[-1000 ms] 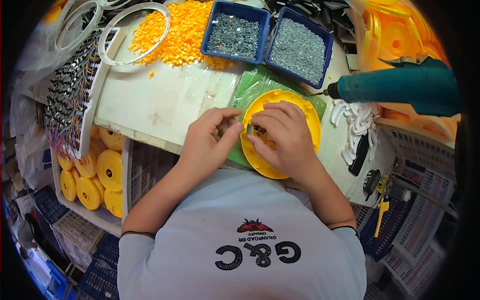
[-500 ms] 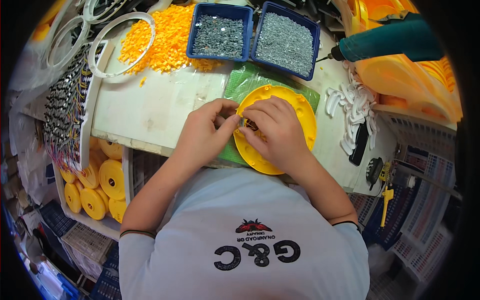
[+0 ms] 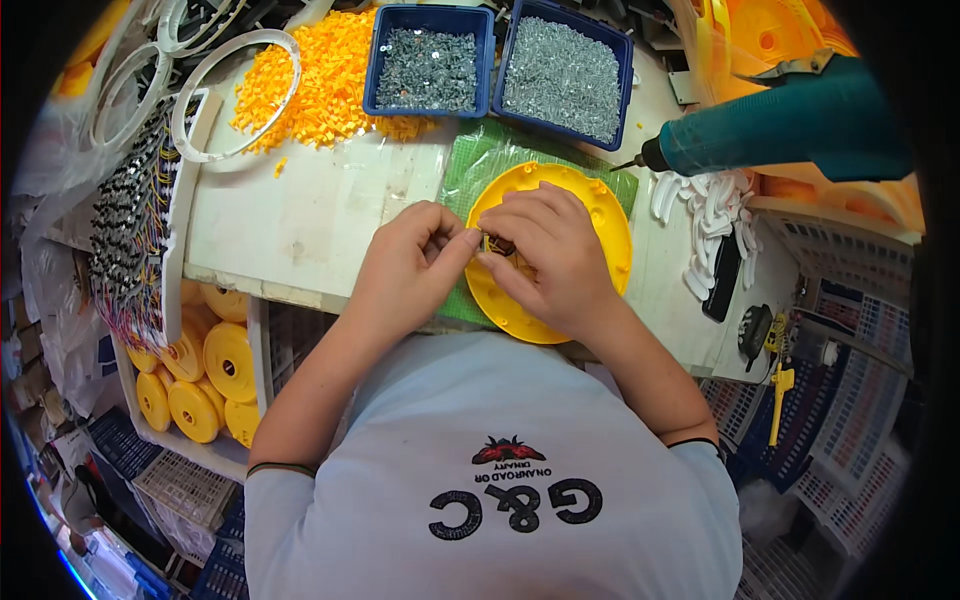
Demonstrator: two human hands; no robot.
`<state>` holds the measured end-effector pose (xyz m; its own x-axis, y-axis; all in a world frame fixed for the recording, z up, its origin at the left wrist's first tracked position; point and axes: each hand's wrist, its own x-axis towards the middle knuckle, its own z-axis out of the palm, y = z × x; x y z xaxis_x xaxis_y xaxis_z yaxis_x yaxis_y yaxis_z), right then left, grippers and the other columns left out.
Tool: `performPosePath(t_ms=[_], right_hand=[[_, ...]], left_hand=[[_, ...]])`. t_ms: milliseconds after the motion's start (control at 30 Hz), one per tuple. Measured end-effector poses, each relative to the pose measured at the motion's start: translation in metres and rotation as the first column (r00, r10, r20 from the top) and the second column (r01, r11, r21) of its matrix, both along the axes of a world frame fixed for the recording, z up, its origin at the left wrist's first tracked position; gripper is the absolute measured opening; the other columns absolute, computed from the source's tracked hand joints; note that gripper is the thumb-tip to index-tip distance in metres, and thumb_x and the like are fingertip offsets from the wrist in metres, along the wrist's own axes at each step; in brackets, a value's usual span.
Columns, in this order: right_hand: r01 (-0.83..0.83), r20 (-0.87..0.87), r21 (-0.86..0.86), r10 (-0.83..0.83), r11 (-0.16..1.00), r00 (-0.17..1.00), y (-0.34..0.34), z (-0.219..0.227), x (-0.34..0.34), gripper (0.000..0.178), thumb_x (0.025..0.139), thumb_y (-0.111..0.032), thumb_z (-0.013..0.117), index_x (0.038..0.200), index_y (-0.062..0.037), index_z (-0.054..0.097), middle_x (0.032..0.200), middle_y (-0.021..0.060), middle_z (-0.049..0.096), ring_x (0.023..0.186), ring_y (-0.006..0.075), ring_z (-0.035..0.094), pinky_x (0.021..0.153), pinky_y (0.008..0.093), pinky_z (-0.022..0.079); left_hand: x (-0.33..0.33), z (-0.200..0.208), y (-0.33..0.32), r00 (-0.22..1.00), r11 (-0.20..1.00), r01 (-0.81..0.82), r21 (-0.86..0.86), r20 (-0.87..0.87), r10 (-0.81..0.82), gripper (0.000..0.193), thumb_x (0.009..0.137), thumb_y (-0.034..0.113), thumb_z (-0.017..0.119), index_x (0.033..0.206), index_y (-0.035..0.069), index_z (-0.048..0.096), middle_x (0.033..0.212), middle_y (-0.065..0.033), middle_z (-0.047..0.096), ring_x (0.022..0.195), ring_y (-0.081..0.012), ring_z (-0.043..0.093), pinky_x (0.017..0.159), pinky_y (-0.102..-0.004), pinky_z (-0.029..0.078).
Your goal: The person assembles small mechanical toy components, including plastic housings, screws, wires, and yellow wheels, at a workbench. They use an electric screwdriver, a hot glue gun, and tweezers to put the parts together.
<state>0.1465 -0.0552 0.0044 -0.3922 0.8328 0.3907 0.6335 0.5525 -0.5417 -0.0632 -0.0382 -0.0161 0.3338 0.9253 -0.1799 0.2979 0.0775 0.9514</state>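
A round yellow plastic shell (image 3: 604, 250) lies hollow side up in front of me, with small posts inside its rim. My left hand (image 3: 420, 262) is closed at the shell's left edge, thumb and forefinger pinched against a small wired part (image 3: 494, 243). From the other side my right hand (image 3: 550, 255) bends over the shell, thumb and fingers closed about the same part. Dark and yellowish wires show between the hands; the fingers cover most of the part. Under the shell is a green mat (image 3: 470, 165) with a clear plastic cover.
Blue trays of dark screws (image 3: 428, 70) and silver screws (image 3: 562, 78) stand behind the shell, beside loose yellow pieces (image 3: 320, 85). A teal power screwdriver (image 3: 760, 125) hangs at right, above white curved pieces (image 3: 705, 215). Wired parts (image 3: 135, 220) line the left; yellow discs (image 3: 195, 405) fill a shelf below.
The power screwdriver has swung down and left, its tip now nearer the shell. Both hands stay at the wired part; the right fingers have shifted slightly, showing more of the wires.
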Motion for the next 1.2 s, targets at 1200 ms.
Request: performPosePath(t_ms=[1200], right_hand=[[0.238, 0.048, -0.047, -0.236, 0.970, 0.971, -0.015, 0.017, 0.061, 0.044, 0.084, -0.030, 0.081, 0.119, -0.0061, 0.073, 0.124, 0.0162, 0.067, 0.122, 0.0395, 0.061, 0.105, 0.0489, 0.048]], left_hand=[[0.009, 0.003, 0.014, 0.983, 0.913, 0.132, 0.387, -0.170, -0.070, 0.031, 0.088, 0.002, 0.071, 0.118, 0.003, 0.066, 0.114, -0.0118, 0.071, 0.102, -0.0273, 0.067, 0.086, -0.0376, 0.053]])
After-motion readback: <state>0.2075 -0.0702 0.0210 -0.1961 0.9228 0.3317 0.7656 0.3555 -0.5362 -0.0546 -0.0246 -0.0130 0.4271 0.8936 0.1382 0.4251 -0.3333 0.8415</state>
